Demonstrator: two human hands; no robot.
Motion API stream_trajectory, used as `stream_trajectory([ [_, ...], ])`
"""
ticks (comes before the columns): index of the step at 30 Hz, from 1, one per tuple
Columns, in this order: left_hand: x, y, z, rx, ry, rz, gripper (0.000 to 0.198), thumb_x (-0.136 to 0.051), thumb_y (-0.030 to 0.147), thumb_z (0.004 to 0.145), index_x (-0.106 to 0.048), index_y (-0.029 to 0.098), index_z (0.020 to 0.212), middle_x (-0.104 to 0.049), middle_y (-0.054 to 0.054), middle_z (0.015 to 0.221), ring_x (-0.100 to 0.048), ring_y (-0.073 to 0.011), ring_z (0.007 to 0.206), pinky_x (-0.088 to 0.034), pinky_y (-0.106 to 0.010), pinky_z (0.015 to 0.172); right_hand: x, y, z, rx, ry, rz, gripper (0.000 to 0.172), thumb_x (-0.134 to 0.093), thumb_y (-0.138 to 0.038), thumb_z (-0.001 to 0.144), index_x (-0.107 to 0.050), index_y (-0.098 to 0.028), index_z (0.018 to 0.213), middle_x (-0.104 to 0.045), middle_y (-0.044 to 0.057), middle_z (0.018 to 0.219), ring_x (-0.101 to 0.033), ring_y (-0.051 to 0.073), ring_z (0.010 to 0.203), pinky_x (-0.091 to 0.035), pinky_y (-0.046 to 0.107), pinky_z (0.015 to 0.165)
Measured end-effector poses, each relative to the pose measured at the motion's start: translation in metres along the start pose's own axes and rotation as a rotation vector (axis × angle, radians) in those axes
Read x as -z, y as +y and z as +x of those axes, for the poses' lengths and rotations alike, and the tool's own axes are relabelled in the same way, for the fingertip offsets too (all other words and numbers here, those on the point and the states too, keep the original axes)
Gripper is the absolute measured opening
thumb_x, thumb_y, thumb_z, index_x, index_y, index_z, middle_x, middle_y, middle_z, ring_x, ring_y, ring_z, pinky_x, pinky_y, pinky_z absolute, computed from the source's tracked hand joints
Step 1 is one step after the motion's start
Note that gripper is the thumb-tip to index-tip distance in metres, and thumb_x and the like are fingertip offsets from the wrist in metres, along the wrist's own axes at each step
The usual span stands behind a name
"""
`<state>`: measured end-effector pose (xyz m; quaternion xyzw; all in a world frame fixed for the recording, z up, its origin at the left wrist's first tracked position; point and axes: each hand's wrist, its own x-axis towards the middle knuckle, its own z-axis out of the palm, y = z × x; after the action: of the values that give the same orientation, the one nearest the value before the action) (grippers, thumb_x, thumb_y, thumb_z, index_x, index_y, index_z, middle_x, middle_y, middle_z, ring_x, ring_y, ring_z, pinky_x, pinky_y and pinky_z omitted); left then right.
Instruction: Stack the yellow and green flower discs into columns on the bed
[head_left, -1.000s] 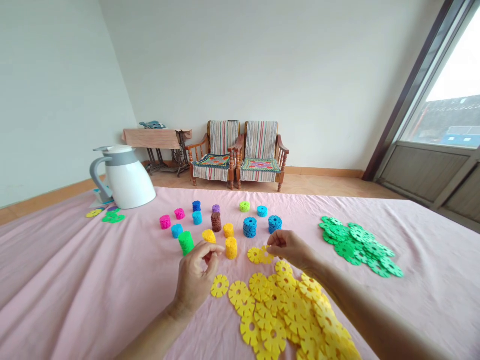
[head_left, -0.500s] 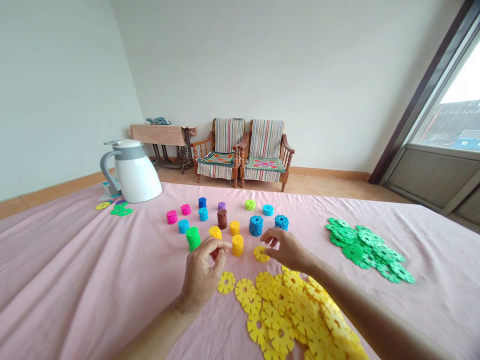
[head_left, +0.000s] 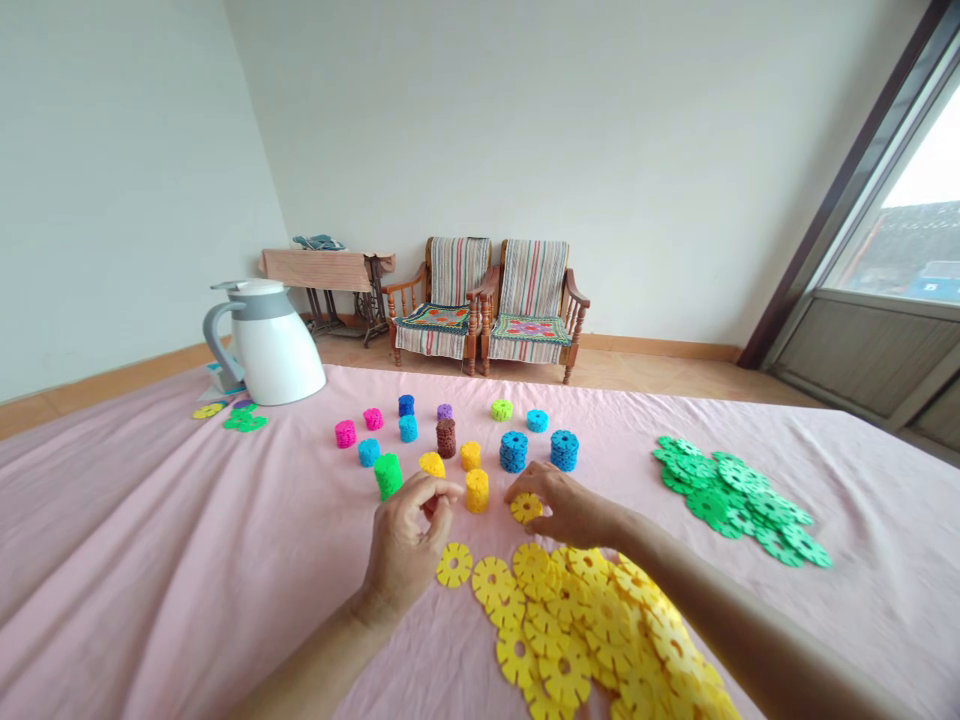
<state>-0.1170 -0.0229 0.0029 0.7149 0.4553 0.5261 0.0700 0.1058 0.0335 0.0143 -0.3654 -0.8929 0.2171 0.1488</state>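
My right hand (head_left: 559, 503) curves over a yellow slotted plastic disc (head_left: 526, 508) lying on the cloth, its fingers and thumb at opposite sides of the rim. My left hand (head_left: 411, 525) hovers to the left with fingers curled together. Whatever its fingertips hold, if anything, is too small to make out. Between the hands stands a yellow stack of discs (head_left: 477, 492). A shorter yellow stack (head_left: 471, 456) is behind it, and another yellow stack (head_left: 433, 465) is partly hidden behind my left hand. A single yellow disc (head_left: 454, 565) lies nearer, beside a large heap of yellow discs (head_left: 592, 620).
Green discs (head_left: 731, 495) are spread at the right. Blue stacks (head_left: 514, 452), a brown stack (head_left: 446, 438), a green stack (head_left: 388, 476) and several small ones stand farther back. A white jug (head_left: 277, 350) is at the far left of the pink cloth (head_left: 187, 560).
My right hand has moved slightly left, bringing its fingers around the yellow disc. My left hand has kept its place and its curled pose.
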Motion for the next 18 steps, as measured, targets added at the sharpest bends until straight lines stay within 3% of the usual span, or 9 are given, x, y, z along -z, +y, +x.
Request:
stream_trajectory([
  [5, 0.000, -0.001, 0.000, -0.004, 0.002, 0.003, 0.018, -0.048, 0.009, 0.078, -0.062, 0.018, 0.077, -0.062, 0.000, 0.071, -0.057, -0.0123, 0.061, -0.045, -0.022, 0.056, -0.002, 0.004, 0.000, -0.002, 0.010, 0.000, 0.036, -0.066, -0.005, 0.065, -0.067, -0.019, 0.098, -0.061, 0.007, 0.098, -0.056, 0.021, 0.091, -0.046, 0.034, 0.081],
  [10, 0.000, -0.001, -0.001, 0.009, 0.000, 0.003, 0.016, -0.048, 0.010, 0.079, -0.062, 0.018, 0.078, -0.062, 0.001, 0.071, -0.057, -0.0122, 0.060, -0.044, -0.022, 0.056, 0.001, -0.006, -0.016, -0.042, 0.139, 0.028, 0.040, -0.065, -0.009, 0.068, -0.063, -0.016, 0.107, -0.060, 0.010, 0.102, -0.054, 0.022, 0.097, -0.045, 0.038, 0.086],
  [13, -0.001, -0.001, 0.000, 0.016, -0.002, 0.011, 0.017, -0.048, 0.009, 0.079, -0.062, 0.018, 0.077, -0.063, 0.001, 0.071, -0.057, -0.0124, 0.061, -0.044, -0.022, 0.057, 0.006, -0.023, -0.034, -0.078, 0.073, 0.091, 0.034, -0.066, -0.014, 0.069, -0.064, -0.018, 0.103, -0.061, 0.007, 0.098, -0.055, 0.021, 0.092, -0.046, 0.036, 0.083],
  [18, -0.001, -0.001, 0.000, 0.014, -0.003, 0.019, 0.017, -0.048, 0.010, 0.079, -0.063, 0.019, 0.077, -0.063, 0.001, 0.071, -0.057, -0.0131, 0.063, -0.044, -0.023, 0.057, 0.003, -0.043, -0.051, -0.143, -0.027, 0.062, 0.039, -0.069, -0.021, 0.066, -0.064, -0.020, 0.105, -0.060, 0.007, 0.099, -0.053, 0.023, 0.093, -0.044, 0.038, 0.083],
])
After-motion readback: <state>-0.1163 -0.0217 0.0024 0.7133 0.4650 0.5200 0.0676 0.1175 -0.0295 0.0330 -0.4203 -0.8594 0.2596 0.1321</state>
